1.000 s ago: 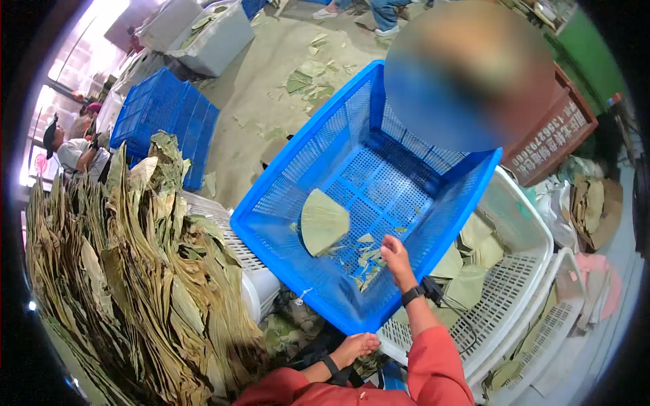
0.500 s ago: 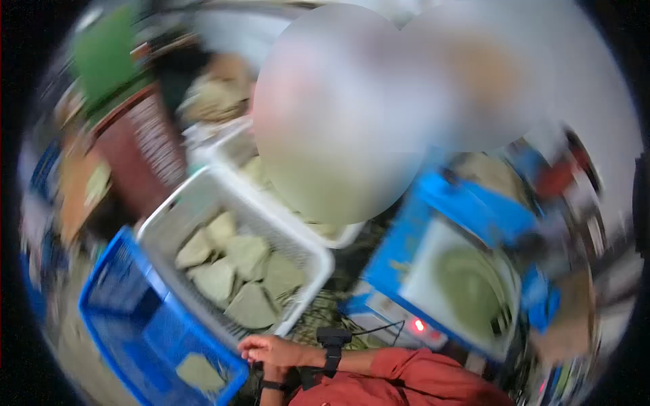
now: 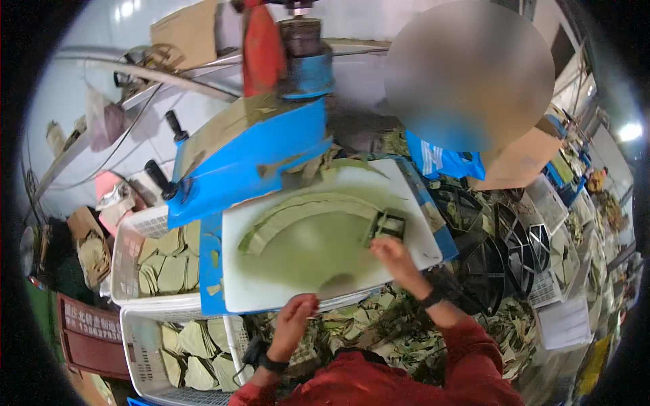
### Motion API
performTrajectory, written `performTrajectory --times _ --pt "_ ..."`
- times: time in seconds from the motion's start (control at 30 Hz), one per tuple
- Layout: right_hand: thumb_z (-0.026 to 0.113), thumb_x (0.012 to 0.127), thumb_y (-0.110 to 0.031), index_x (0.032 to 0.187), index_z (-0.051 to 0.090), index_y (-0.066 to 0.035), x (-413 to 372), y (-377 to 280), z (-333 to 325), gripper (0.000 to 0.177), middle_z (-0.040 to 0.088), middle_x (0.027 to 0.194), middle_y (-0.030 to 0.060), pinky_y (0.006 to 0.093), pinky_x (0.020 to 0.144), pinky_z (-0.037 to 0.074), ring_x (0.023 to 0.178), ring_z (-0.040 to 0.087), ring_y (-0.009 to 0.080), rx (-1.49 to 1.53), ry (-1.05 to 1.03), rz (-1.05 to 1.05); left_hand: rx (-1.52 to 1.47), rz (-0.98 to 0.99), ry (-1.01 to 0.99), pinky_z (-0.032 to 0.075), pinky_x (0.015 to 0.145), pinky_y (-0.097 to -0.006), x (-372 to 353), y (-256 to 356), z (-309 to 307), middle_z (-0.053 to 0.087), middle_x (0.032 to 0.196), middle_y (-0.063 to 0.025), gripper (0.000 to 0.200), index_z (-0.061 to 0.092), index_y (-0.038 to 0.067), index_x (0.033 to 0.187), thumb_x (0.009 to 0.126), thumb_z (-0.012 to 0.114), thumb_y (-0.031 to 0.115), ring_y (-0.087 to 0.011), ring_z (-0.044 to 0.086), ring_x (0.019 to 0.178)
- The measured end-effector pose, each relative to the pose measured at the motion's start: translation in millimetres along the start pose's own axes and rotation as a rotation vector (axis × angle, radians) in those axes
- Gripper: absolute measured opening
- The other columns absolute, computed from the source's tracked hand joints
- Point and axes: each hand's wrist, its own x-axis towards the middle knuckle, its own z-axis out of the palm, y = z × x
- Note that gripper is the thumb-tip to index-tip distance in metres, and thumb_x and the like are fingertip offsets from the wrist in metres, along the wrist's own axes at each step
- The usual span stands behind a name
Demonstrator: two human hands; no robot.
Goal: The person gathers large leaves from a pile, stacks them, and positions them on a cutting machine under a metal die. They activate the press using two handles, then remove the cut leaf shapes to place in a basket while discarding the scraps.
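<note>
My right hand point(image 3: 394, 260) grips the near edge of a small dark frame-like tool point(image 3: 387, 227), its fingertips closed on it. The tool sits on the right part of a white board point(image 3: 413, 254) stained green in the middle. A curved band of pale green leaf pieces point(image 3: 308, 208) arcs across the board, its right end beside the tool. Just off the board's front edge, my left hand point(image 3: 295, 321) hangs with its fingers curled together and nothing visible in them. Dark straps circle both wrists.
White baskets point(image 3: 177, 312) of stacked green leaf pieces point(image 3: 196, 338) stand at left. A blue machine part point(image 3: 250, 179) with black handles overhangs the board's back left. Leaf scraps point(image 3: 359, 331) lie below the board; black round frames point(image 3: 467, 260) stand right. A person's blurred shape is behind.
The view has swung from the baskets to the board. My hands, earlier close together by the blue basket, are now apart at the board, the right one holding the dark tool.
</note>
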Motion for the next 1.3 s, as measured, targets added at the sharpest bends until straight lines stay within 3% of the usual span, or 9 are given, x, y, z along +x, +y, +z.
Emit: performTrajectory --times 0.23,0.43,0.53,0.77,0.87,1.07,1.1,1.13,1.3 --pt "0.05 0.093 -0.023 0.103 0.057 0.0 -9.8 -4.5 -78.0 0.027 0.062 0.089 0.0067 0.0249 0.067 0.044 0.077 0.055 0.0109 -0.07 0.23 0.123 0.804 0.583 -0.195 0.046 0.08 -0.0313 95.9 -0.6 68.3 0.06 0.1 -0.0127 0.019 0.057 0.002 0.103 0.084 0.057 0.008 -0.0271 0.059 0.091" --pt "0.049 0.091 -0.015 0.099 0.059 0.002 -62.4 -2.3 -70.9 0.021 0.06 0.088 0.0054 0.0286 0.072 0.045 0.078 0.053 0.0125 0.078 0.181 0.164 1.689 0.897 0.161 0.033 0.095 -0.0487 276.8 -40.2 -50.4 0.05 0.114 -0.0178 0.042 0.049 -0.001 0.111 0.075 0.061 0.02 -0.0379 0.04 0.112" --pt "0.048 0.091 -0.014 0.098 0.059 0.003 -90.9 -1.4 -70.2 0.021 0.059 0.088 0.0058 0.0307 0.073 0.045 0.079 0.054 0.014 0.119 0.18 0.239 1.565 0.319 0.169 0.037 0.093 -0.0467 255.1 34.4 -22.6 0.052 0.112 -0.022 0.046 0.047 -0.002 0.115 0.073 0.06 0.015 -0.0397 0.045 0.109" --pt "0.053 0.088 -0.014 0.101 0.058 0.001 -84.6 -5.5 -38.3 0.021 0.06 0.093 0.011 0.0346 0.077 0.046 0.087 0.058 0.0214 -0.019 0.064 0.269 1.309 0.489 -0.135 0.043 0.077 -0.0473 228.0 10.0 -68.3 0.056 0.092 -0.0256 0.031 0.051 -0.003 0.099 0.073 0.058 0.012 -0.0424 0.054 0.09" --pt "0.064 0.078 -0.025 0.114 0.052 -0.004 -53.5 4.7 -32.2 0.043 0.056 0.106 0.0139 0.0427 0.087 0.04 0.105 0.051 0.0279 -0.581 0.153 -0.123 1.382 0.35 -0.124 0.044 0.071 -0.0481 129.2 29.6 -88.8 0.056 0.085 -0.0266 0.028 0.055 0.0 0.098 0.076 0.055 0.017 -0.044 0.054 0.083" --pt "0.07 0.071 -0.027 0.129 0.043 -0.015 4.0 14.8 -21.3 0.065 0.035 0.133 0.0135 0.0506 0.095 0.033 0.122 0.032 0.039 -0.978 0.057 -0.206 1.579 0.12 -0.449 0.047 0.056 -0.0391 -62.8 -37.1 -179.8 0.059 0.07 -0.0162 0.026 0.059 0.002 0.091 0.078 0.062 0.025 -0.0341 0.059 0.064" --pt "0.07 0.071 -0.027 0.13 0.042 -0.016 7.6 22.3 -24.1 0.066 0.035 0.134 0.0134 0.0507 0.095 0.033 0.122 0.032 0.0393 -0.967 0.01 -0.202 1.274 -0.244 -0.305 0.05 0.058 -0.0377 -83.1 -17.6 -157.4 0.062 0.078 -0.0156 0.028 0.06 0.003 0.099 0.077 0.062 0.021 -0.0306 0.061 0.064" --pt "0.071 0.07 -0.027 0.13 0.042 -0.017 10.6 26.3 -27.2 0.067 0.035 0.134 0.0133 0.0508 0.096 0.033 0.121 0.033 0.0396 -0.952 -0.042 -0.203 1.711 0.079 -0.606 0.051 0.058 -0.0382 -103.4 -57.6 -192.0 0.062 0.084 -0.0146 0.049 0.048 0.014 0.126 0.078 0.059 0.015 -0.0273 0.061 0.072" --pt "0.068 0.069 -0.015 0.128 0.044 -0.016 31.1 31.8 -79.5 0.063 0.04 0.13 0.0114 0.0508 0.094 0.035 0.122 0.034 0.037 -0.924 -0.149 -0.214 0.785 -0.41 -0.173 0.053 0.06 -0.0357 -186.4 -142.9 -237.2 0.064 0.099 -0.0145 0.057 0.042 0.016 0.132 0.078 0.058 0.011 -0.0243 0.063 0.078"
